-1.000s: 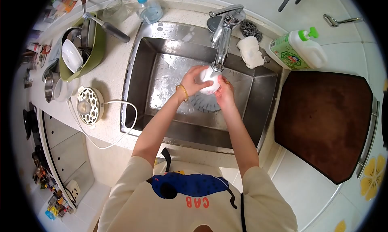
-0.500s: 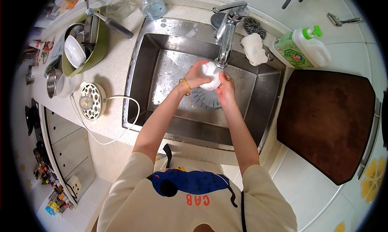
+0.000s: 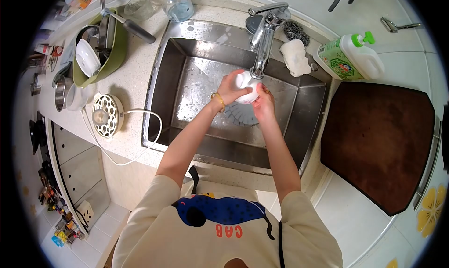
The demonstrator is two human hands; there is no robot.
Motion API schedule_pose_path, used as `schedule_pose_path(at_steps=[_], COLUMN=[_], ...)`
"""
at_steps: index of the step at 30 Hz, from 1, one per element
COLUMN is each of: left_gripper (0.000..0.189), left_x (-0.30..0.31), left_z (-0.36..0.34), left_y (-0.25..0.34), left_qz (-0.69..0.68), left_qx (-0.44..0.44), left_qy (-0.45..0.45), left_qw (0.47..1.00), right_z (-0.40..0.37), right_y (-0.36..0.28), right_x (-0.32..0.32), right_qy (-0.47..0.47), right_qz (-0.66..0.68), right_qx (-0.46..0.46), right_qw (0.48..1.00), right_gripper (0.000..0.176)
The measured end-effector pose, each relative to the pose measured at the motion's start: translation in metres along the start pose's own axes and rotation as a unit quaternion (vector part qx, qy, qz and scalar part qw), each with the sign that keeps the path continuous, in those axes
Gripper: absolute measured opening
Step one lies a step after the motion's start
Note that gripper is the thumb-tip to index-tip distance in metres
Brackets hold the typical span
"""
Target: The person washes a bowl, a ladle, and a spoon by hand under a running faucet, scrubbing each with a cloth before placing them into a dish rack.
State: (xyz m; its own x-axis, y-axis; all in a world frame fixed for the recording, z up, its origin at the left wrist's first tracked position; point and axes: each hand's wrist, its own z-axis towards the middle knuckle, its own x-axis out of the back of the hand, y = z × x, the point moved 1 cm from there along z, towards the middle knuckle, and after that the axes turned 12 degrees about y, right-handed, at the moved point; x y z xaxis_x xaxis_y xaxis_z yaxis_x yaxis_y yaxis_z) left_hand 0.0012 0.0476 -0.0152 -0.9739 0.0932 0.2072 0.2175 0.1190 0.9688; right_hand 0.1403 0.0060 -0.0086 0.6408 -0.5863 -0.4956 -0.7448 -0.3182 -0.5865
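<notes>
Under the spout of the chrome faucet (image 3: 263,53), a small white bowl (image 3: 244,82) is held between both hands. My left hand (image 3: 228,89) grips its left side, thumb lying across the white surface, with a yellow bracelet on the wrist. On the bowl's right edge, the fingers of my right hand (image 3: 264,103) are closed. Below them a round, clear ribbed dish or cover (image 3: 241,114) lies on the floor of the steel sink (image 3: 220,142), partly hidden by the hands. Whether water is running is hard to make out.
A green dish basin (image 3: 118,50), a soap pump bottle (image 3: 179,8) and an egg cooker base (image 3: 108,114) with its white cord stand left. Behind and right are a white sponge or cloth (image 3: 295,58), steel scrubber (image 3: 295,32), detergent bottle (image 3: 351,57) and brown board (image 3: 379,137).
Both hands and the bowl have shifted slightly right beneath the spout. The bowl appears turned a little; both hands keep hold of it.
</notes>
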Motion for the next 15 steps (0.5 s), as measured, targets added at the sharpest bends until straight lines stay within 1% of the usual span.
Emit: schedule_pose_path(at_steps=[1,3,4,5,6,7,9,10,11,12,13,14,15], left_gripper=[0.065,0.064,0.064,0.067,0.072,0.072,0.084,0.093,0.093,0.096,0.099,0.102,0.102], left_x=[-0.005,-0.009,-0.008,-0.007,-0.007,-0.003,0.001,0.003,0.003,0.002,0.002,0.004,0.008], left_z=[0.000,0.004,0.009,0.013,0.015,0.013,-0.002,-0.006,-0.006,-0.008,-0.008,-0.007,-0.007], left_y=[-0.004,-0.008,-0.009,-0.013,-0.013,0.005,0.039,0.042,0.038,0.034,0.030,0.025,0.026], left_qz=[-0.001,0.041,0.040,-0.058,-0.154,-0.155,-0.096,-0.051,-0.051,-0.054,-0.058,-0.071,-0.071], left_qx=[0.001,-0.001,-0.001,0.139,0.273,0.273,0.347,0.305,0.306,0.286,0.265,0.285,0.286], left_qy=[0.000,0.054,0.056,0.023,-0.011,-0.009,-0.063,-0.097,-0.097,-0.110,-0.123,-0.124,-0.124], left_qw=[1.000,0.998,0.998,0.988,0.950,0.949,0.931,0.946,0.946,0.950,0.954,0.948,0.948], right_z=[0.001,-0.002,-0.009,-0.016,-0.018,-0.019,-0.016,-0.011,-0.007,-0.009,-0.010,-0.010,-0.011], right_y=[0.001,-0.001,-0.002,-0.003,-0.002,0.000,0.005,0.005,0.008,0.008,0.007,0.006,0.005], right_x=[0.002,-0.004,-0.008,-0.011,-0.011,-0.010,-0.003,0.005,0.014,0.014,0.013,0.013,0.011], right_qy=[0.006,0.009,0.010,0.011,0.010,0.006,0.001,0.014,0.030,0.032,0.034,0.036,0.036], right_qz=[0.001,0.001,-0.028,-0.057,-0.059,-0.051,-0.044,-0.031,-0.017,-0.016,-0.042,-0.068,-0.068], right_qx=[0.001,0.003,0.016,0.029,0.029,0.046,0.061,0.056,0.051,0.050,0.039,0.029,0.028], right_qw=[1.000,1.000,0.999,0.998,0.998,0.998,0.997,0.998,0.998,0.998,0.998,0.997,0.997], right_gripper=[0.018,0.017,0.017,0.016,0.016,0.017,0.018,0.020,0.022,0.022,0.024,0.026,0.026])
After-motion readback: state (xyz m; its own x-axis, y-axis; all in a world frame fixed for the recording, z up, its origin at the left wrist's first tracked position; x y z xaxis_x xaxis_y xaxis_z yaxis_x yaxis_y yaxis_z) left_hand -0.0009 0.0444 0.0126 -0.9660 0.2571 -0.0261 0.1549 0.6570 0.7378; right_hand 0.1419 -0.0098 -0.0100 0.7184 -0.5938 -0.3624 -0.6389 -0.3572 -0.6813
